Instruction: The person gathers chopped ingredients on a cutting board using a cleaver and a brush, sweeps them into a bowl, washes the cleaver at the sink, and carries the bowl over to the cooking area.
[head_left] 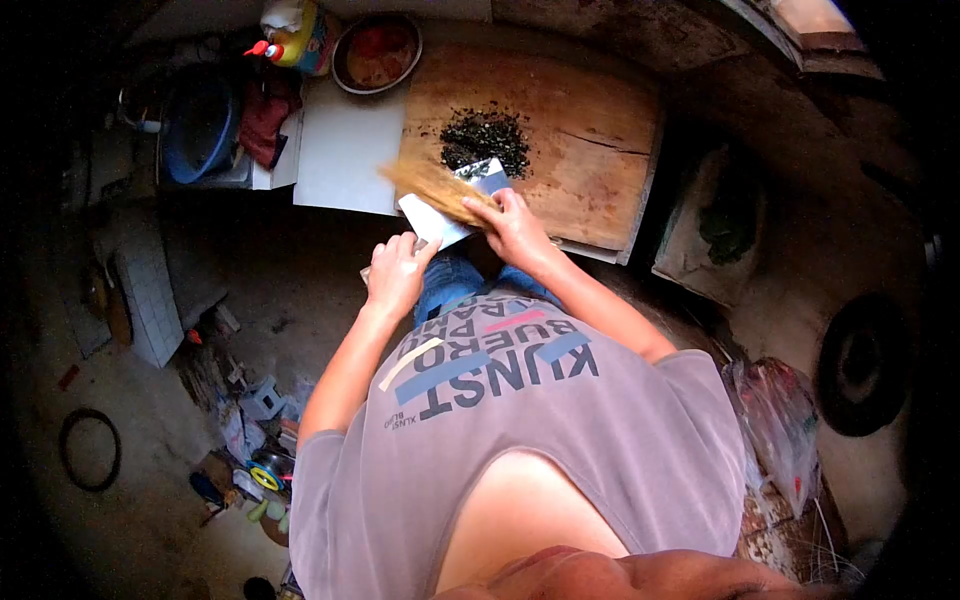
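Left hand (397,275): I see its fingers closed round the handle end of a broad knife (435,222), one finger reaching toward the blade.
Right hand (517,228): its fingers are pinched shut on a straw brush (430,186).
Knife and brush: the brush lies across the blade, both at the near edge of the bench (348,140).
Wooden board (580,120): on the bench, cracked at right, bearing a dark chopped heap (487,138) just beyond the blade.
Far left of board: I make out a metal bowl (377,54), then a yellow bottle (292,45) with a red cap; its label is too small to read.
Further left: a dark red cloth (268,120) near a blue basin (198,125).
Shirt print (500,360): upside down to me, "KUNST" and "BUERO"; smaller lettering is unclear.
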